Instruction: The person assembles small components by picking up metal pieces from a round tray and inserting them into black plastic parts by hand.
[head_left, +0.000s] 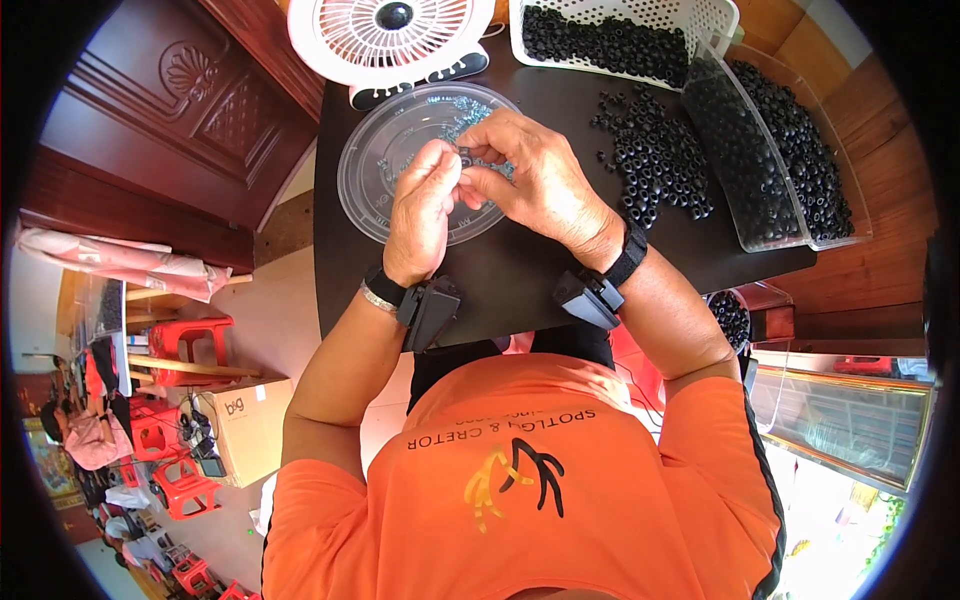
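My left hand (422, 212) and my right hand (542, 182) meet above a clear round plastic lid or shallow tray (358, 192). Between their fingertips is a small black ring-shaped part (466, 158), pinched from both sides. Fingers partly cover it, so its finer detail does not show. Small shiny bluish pieces (462, 112) lie scattered in the round tray, some of them hidden beneath my hands. To the right of my right hand, a loose spread of black ring-shaped parts (655, 160) rests on the dark table (540, 285).
A white fan (395, 45) stands at the table's far left. Beyond the loose parts are a white perforated basket (600, 62) and a clear bin (745, 150), both holding many black parts. A dark red door (185, 100) is at left. People sit among red stools (187, 487) further off.
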